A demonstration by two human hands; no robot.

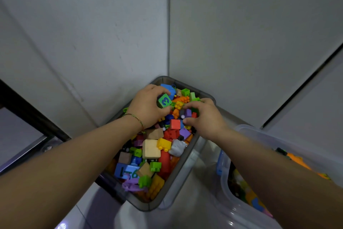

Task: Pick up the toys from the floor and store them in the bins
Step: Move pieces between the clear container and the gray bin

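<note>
Nearest, two bare forearms reached in from the bottom edge. Under the right one sat a clear bin point(224, 188) on the pale floor point(200, 201), with orange, yellow and blue toys dim inside it. Just left of it, pushed into the corner, stood a grey bin point(146, 207) heaped to the rim with blocks. At its near end lay a blue number block point(123, 170). Farther in were a tan block point(151, 149) and a yellow block point(163, 144), touching.

Beyond these, both hands were over the pile, close together but not touching. The left hand point(146, 108), a thin bracelet point(137, 119) at its wrist, gripped a green cube point(164, 101) marked 3, fingers curled over its top and the cube raised a little above the heap. The right hand point(206, 117) lay knuckles up, fingers bent over a purple block point(188, 112) and thumb beside a red block point(175, 124); whether it held anything could not be told.

Past the fingers a blue toy point(169, 88) lay at the bin's far end, under two grey walls point(241, 34) meeting at the corner.
</note>
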